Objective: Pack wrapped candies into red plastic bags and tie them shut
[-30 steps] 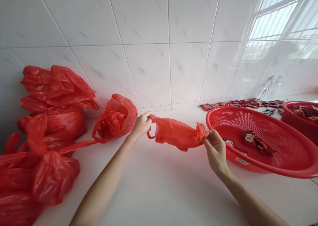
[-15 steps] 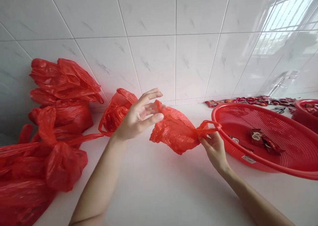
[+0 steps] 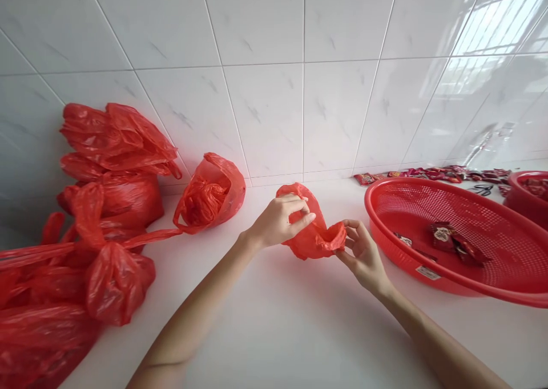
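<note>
A small crumpled red plastic bag [image 3: 311, 240] is between my two hands, just over the white counter. My left hand [image 3: 276, 221] is on the bag's left side, its fingers curled at the film near the upper edge and the thumb stretched out toward the right. Part of the bag is hidden behind those fingers. At the right, my right hand [image 3: 363, 258] pinches the bag's bunched rim between thumb and fingers.
Piled at the left are full red bags [image 3: 124, 206], and another open red bag [image 3: 214, 195] leans by the tiled wall. A red perforated basket [image 3: 402, 206] with a few wrapped packets stands at the right. More packets [image 3: 432, 174] and black scissors [image 3: 483, 190] lie behind it.
My left hand has moved right and down from open air onto the bag, its fingers curling. My right hand now grips a bunched rim, where a stretched handle showed before.
</note>
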Demonstrator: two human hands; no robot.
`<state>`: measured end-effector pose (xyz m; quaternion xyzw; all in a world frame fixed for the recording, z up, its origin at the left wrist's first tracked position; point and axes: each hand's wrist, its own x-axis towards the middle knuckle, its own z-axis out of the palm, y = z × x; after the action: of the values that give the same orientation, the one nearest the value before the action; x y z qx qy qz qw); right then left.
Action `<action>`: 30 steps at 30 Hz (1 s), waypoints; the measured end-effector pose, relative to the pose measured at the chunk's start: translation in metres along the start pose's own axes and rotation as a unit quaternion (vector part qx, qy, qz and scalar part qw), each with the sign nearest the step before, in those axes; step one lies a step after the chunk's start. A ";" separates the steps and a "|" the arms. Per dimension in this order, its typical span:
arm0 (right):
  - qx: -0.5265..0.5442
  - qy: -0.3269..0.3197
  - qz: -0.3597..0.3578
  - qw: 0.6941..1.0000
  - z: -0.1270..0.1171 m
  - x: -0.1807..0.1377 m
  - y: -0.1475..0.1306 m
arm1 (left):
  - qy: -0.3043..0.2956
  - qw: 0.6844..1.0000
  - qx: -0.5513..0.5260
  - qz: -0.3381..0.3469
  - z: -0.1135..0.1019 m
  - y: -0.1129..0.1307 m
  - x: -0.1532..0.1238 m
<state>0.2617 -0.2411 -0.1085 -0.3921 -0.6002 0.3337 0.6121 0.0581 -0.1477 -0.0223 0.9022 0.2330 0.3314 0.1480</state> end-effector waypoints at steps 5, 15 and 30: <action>-0.043 -0.062 -0.047 0.996 -0.002 -0.001 0.000 | -0.055 0.996 0.068 -0.032 0.002 -0.005 0.004; -0.222 -0.069 -0.112 0.966 -0.001 0.000 -0.009 | -0.076 0.967 0.193 -0.148 0.003 -0.010 -0.004; -0.292 -0.052 -0.156 0.942 0.007 0.004 -0.011 | -0.184 0.940 0.222 -0.181 0.002 0.010 -0.009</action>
<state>0.2539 -0.2424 -0.0972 -0.4370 -0.7561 0.0642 0.4828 0.0565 -0.1608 -0.0243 0.9000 0.4287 0.0666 0.0419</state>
